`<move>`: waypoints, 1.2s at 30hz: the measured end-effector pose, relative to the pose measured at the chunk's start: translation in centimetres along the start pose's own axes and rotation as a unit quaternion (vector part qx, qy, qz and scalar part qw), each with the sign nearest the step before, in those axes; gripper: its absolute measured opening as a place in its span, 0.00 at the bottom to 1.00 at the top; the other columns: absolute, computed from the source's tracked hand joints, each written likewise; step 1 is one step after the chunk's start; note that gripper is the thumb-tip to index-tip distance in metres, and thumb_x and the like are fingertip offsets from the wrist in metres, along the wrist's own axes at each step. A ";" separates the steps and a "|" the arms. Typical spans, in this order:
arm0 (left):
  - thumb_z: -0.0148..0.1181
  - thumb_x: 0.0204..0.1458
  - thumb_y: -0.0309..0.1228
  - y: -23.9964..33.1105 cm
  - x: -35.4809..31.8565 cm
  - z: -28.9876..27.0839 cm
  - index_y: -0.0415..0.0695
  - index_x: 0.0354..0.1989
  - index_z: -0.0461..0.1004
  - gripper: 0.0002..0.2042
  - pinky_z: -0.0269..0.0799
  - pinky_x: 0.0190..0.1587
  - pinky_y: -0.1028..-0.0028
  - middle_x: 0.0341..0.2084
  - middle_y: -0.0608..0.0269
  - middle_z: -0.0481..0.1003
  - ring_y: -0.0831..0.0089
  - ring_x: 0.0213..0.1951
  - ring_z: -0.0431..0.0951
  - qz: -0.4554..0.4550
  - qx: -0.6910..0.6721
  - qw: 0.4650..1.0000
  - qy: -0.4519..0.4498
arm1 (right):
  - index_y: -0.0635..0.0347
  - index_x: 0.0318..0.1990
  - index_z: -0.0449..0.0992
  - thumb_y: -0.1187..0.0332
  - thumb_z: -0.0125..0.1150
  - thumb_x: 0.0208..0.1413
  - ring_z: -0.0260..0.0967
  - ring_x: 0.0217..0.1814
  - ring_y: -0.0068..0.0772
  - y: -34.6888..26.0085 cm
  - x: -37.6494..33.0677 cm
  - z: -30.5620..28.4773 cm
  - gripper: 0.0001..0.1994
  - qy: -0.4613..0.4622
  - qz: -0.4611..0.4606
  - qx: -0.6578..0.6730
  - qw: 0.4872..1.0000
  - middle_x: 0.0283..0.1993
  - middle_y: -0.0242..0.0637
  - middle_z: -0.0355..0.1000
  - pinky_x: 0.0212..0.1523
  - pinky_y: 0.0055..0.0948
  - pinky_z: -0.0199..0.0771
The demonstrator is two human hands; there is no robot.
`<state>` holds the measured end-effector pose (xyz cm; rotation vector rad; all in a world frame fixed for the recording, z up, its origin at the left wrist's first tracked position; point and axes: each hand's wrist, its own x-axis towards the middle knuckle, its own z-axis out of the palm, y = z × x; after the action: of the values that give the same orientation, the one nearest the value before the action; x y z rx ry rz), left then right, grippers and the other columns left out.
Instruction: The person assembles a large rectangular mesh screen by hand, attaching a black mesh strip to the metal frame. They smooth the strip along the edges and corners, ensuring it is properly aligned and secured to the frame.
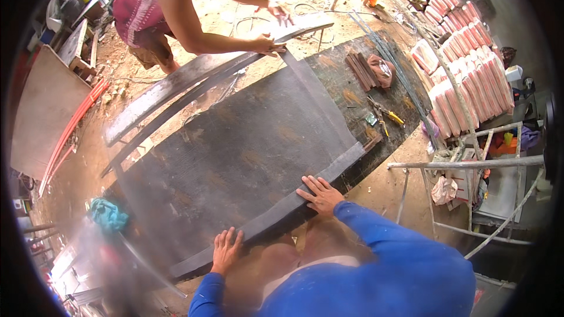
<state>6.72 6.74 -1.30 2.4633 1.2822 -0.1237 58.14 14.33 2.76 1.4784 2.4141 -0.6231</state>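
Note:
A dark fine-mesh sheet with flat grey edge strips lies over a dark, stained work board. Along its near side runs a long grey strip. My left hand rests on this strip toward its left part, fingers spread. Farther right, my right hand lies on the same strip with fingers stretched out. Across the board, another person's hand touches the far end of the side strip, next to a long pale bar. The person's other hand is raised with fingers apart.
Brown strips, pliers, a yellow-handled tool and thin metal rods lie on the board's right part. A teal cloth sits at left. Metal scaffold tubes and stacked bags stand at right.

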 end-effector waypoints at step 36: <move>0.66 0.59 0.28 10.2 2.5 -7.0 0.39 0.88 0.56 0.46 0.48 0.85 0.31 0.88 0.23 0.42 0.25 0.88 0.43 -0.255 -0.033 0.961 -0.100 | 0.44 0.92 0.53 0.66 0.62 0.67 0.32 0.98 0.63 1.4 1.3 -2.6 0.45 -0.058 -0.066 0.050 0.995 0.96 0.60 0.35 0.92 0.61 0.37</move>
<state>15.79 5.80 7.38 1.9526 1.7611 -0.4383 58.83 17.15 4.16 1.2862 2.4377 -0.8452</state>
